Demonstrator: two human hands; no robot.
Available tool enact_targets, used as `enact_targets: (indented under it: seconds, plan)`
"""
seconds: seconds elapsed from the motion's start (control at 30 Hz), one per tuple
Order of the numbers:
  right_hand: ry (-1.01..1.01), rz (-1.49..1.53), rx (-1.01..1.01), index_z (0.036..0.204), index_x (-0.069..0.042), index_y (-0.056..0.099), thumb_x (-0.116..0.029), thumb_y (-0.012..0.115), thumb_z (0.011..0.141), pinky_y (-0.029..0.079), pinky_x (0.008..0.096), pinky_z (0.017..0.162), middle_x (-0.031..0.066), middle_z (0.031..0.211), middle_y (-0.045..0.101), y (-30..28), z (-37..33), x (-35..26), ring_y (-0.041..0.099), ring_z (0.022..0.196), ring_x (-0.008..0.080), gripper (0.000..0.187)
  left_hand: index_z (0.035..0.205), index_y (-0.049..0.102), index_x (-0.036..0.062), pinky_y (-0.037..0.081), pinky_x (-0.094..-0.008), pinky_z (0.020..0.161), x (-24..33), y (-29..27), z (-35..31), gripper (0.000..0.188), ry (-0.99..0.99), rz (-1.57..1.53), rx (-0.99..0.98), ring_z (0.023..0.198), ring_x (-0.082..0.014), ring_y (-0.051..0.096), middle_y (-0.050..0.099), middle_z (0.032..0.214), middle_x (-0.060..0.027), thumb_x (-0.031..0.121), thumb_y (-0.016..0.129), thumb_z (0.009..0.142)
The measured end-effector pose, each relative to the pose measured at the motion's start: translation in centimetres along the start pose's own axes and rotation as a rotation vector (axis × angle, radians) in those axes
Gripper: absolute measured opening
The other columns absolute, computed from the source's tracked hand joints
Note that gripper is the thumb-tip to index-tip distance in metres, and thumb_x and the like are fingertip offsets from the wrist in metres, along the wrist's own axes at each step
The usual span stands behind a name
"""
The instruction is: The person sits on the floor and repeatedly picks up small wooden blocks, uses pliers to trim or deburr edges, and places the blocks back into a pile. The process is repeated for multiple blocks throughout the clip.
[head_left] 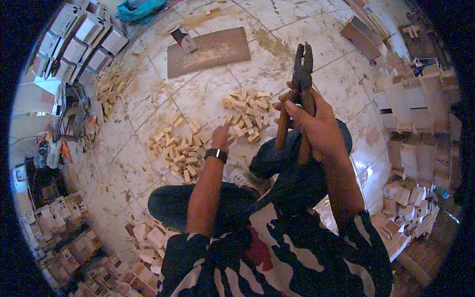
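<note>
Reaching in among small wooden blocks seems to be the step in hand: in the head view the left hand (221,134) is at the gap between a left heap (180,153) and a right heap (249,116) of them on the tiled floor (126,153). Its fingers are blurred, so I cannot tell whether they pinch a block. The right hand (318,119) grasps dark pliers (303,74) by the brown handles, raised over the right knee, jaws pointing away from the body. The next move probably calls for the left fingertips to single out one block while the pliers stay clear.

Room is tight toward the body, where the shoe (241,179) and bent legs border the heaps. Beyond them, bare tiles run to a flat brown board (217,57) carrying a small box (183,39). On the right, tiles separate the right forearm from stacked wooden pieces (410,116).
</note>
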State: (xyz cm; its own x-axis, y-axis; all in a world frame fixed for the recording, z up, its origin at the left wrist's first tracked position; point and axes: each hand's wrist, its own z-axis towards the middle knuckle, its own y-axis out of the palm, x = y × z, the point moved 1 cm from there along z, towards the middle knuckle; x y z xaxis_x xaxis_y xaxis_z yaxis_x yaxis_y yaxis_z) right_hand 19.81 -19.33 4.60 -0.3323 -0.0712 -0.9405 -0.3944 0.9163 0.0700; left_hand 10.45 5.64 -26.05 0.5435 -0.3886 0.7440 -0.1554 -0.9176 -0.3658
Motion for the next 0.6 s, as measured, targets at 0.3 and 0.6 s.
enact_targets:
  seconds: [0.3,0.6]
  plan:
    - [0.043,-0.043,0.034,0.127,0.001,0.039,-0.014,0.057,0.087,0.052,0.0395,0.082,0.0114,0.106,0.055,0.5,0.2,-0.2,0.057,0.102,0.0257,0.047,0.112,0.050,0.0066,0.045,-0.0439,0.087,-12.6,-4.7,0.2,0.037,-0.353,1.016,0.633,0.108,-0.0317,0.050,0.054,0.113,-0.0148,0.022,0.057,0.079]
    - [0.078,0.036,0.087,0.129,0.003,0.036,-0.015,0.057,0.087,0.052,0.0411,0.083,0.0127,0.107,0.054,1.5,0.4,-0.8,0.057,0.103,0.0274,0.050,0.111,0.049,0.0055,0.048,-0.0433,0.082,-10.4,-8.4,6.4,0.044,-0.430,0.796,0.566,0.102,-0.0324,0.055,0.055,0.107,-0.0160,0.036,0.060,0.081]
